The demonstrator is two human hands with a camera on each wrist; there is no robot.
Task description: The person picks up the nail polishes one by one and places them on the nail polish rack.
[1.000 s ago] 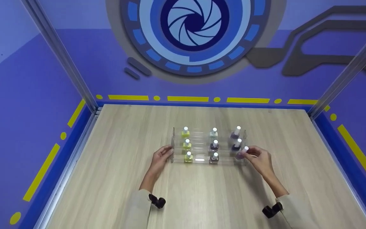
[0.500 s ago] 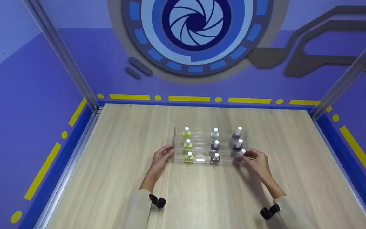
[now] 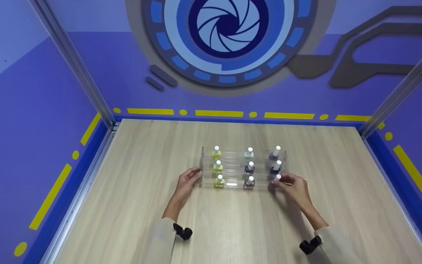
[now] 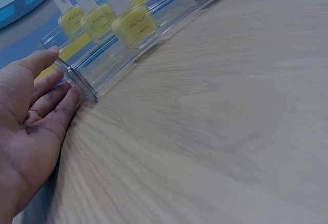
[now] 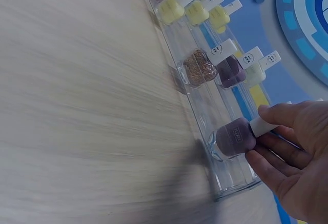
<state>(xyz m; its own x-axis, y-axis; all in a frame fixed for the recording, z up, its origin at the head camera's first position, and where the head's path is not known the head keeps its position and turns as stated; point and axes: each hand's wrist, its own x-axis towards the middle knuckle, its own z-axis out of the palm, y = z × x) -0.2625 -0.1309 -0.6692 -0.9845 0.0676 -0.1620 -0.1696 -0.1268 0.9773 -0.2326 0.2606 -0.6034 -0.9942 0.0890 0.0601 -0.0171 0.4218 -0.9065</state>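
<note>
A clear tiered acrylic rack (image 3: 232,184) stands on the table, holding nail polish bottles in three columns. At its front right, my right hand (image 3: 296,189) holds a mauve nail polish bottle (image 5: 236,138), the thumb on its white cap and fingers beside the body. The bottle stands at the lowest tier's front lip. My left hand (image 3: 186,184) touches the rack's left end panel (image 4: 77,78) with thumb and fairly straight fingertips. Yellow bottles (image 4: 134,26) fill the left column. The middle column has a glittery brown bottle (image 5: 199,67), a dark purple one (image 5: 230,73) and a pale one (image 5: 254,74).
Behind the held bottle stand a dark bottle (image 3: 275,169) and a greyish-purple one (image 3: 274,155) on the higher tiers. The wooden table (image 3: 225,234) meets blue printed walls (image 3: 130,80) at the back and sides, with metal posts at the corners.
My right hand has brought the mauve bottle slightly left and down onto the lowest tier, and its cap has become more upright. My left hand has stayed at the rack's left end.
</note>
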